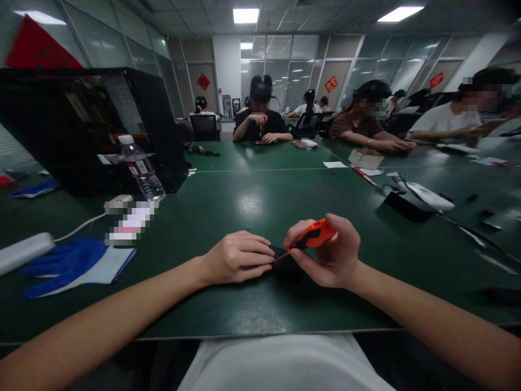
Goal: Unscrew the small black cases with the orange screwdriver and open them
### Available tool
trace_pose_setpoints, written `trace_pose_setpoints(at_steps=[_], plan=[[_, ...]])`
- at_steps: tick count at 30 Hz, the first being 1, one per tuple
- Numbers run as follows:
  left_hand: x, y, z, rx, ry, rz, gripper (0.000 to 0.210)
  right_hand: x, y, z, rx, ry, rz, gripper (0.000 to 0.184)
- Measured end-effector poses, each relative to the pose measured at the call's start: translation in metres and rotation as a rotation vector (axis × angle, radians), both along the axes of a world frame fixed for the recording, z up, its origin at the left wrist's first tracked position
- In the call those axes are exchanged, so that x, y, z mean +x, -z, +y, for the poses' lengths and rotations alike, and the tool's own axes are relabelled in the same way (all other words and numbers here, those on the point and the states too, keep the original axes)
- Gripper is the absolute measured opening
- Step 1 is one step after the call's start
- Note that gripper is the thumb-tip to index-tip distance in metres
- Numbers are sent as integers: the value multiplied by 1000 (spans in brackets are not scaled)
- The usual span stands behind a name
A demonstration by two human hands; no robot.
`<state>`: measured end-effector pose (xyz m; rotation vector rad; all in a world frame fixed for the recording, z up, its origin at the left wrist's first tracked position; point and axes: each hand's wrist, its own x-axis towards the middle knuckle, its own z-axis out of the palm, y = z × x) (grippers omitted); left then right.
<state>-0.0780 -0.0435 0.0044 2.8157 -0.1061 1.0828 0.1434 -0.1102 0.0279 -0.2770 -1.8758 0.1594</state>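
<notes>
- The thin shaft of your screwdriver [319, 232] is pointing at the fingertips of your left hand [238, 258]; a slip under pressure could be jabbing them.
- The dark piece [290, 266] is lying low on the near middle of the green desk [228, 312], between your hands; a sideways push could be making it slide if the left hand is bearing on it too lightly.
- Your right hand [340, 255] is clamping the screwdriver; your left is bending its fingers at the piece's left end, its hold hidden.
- The screwdriver is showing a bulky orange handle with black patches; the piece is looking black, its outline blending into shadow.
</notes>
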Motion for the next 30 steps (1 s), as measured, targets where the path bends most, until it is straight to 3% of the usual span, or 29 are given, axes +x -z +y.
trace_pose_setpoints(at_steps=[8, 13, 18, 21, 25, 30], plan=[[11, 4, -15, -245, -112, 60, 23, -3, -15, -7, -335, -53, -36, 75], [16, 0, -22, -337, -112, 40, 20, 5, -12, -2, -329, 56, -35, 77], [18, -2, -23, -414, -80, -13, 19, 6, -15, -4, -394, -32, -57, 81], [18, -3, -22, -417, -76, -20, 19, 3, -12, -6, -346, -61, -89, 89], [16, -5, -21, -401, -63, 6, 22, 4, -6, -6, -236, 28, -139, 101], [17, -3, -19, -374, -61, 14, 21, 2, -6, -13, -236, 66, -107, 90]])
